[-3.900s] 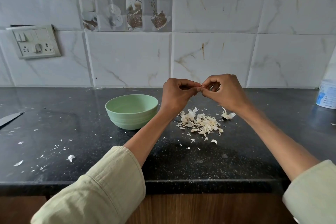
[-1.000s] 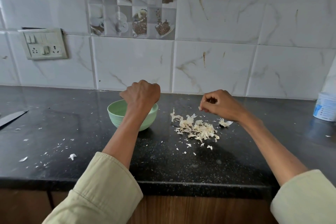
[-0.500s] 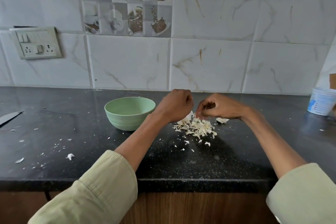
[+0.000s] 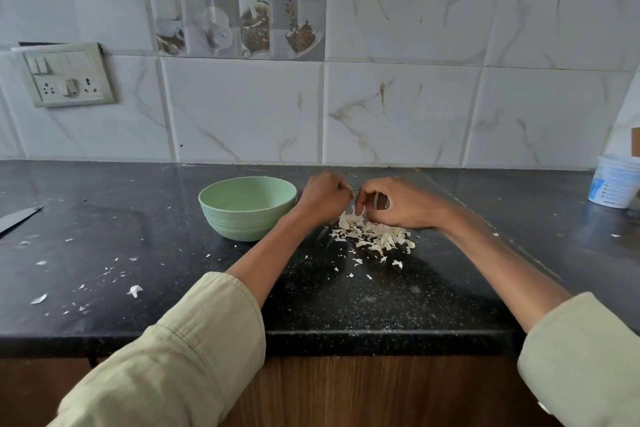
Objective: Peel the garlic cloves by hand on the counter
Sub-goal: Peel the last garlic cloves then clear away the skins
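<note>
A heap of pale garlic skins lies on the black counter. Just above its far edge my left hand and my right hand meet, fingers curled, fingertips pinching a small pale garlic clove between them. The clove is mostly hidden by the fingers. A light green bowl stands directly left of my left hand; its inside is not visible.
A knife blade lies at the counter's left edge. A white and blue tub stands at the far right. Loose skin scraps are scattered over the left part of the counter. A switch plate hangs on the tiled wall.
My left hand went from the garlic to over the bowl, then came back right to meet my right hand above the skins. The right hand stayed low by the heap.
</note>
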Demonstrator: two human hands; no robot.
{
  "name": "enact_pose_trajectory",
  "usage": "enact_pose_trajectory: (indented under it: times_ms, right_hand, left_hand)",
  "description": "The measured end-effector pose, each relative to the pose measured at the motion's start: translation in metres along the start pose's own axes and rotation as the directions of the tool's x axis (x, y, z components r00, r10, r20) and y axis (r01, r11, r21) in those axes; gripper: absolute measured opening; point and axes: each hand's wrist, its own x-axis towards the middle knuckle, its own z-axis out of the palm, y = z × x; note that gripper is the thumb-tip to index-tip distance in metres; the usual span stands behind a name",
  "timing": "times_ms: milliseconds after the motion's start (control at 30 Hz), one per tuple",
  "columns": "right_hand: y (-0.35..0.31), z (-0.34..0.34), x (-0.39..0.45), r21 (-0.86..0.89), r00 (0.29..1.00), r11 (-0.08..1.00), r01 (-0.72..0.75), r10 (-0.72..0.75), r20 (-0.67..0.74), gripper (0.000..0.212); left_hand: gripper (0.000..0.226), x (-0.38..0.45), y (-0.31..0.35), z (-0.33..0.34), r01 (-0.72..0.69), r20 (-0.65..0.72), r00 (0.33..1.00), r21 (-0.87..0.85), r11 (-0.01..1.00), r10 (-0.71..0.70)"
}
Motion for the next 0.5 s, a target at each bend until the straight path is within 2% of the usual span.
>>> enact_pose_trajectory:
  times_ms: [167,367,500]
  right_hand:
    - [-0.002,0.008,0.003,-0.051,1.000,0.999,-0.013,0.014,0.019,0.018]
    - [0.000,0.007,0.004,-0.018,0.998,0.998,-0.060,0.060,0.021,0.014]
    - [0.000,-0.008,0.000,0.065,0.994,0.994,-0.084,0.089,-0.071,0.008]
  left_hand:
    - [0.029,-0.001,0.000,-0.001,0.044,0.052,0.998,-0.019,0.999,-0.043]
    - [0.027,0.000,0.002,0.000,0.032,0.109,0.994,-0.033,0.999,-0.029]
    - [0.025,0.001,0.001,0.000,0.030,0.139,0.990,-0.054,0.998,-0.023]
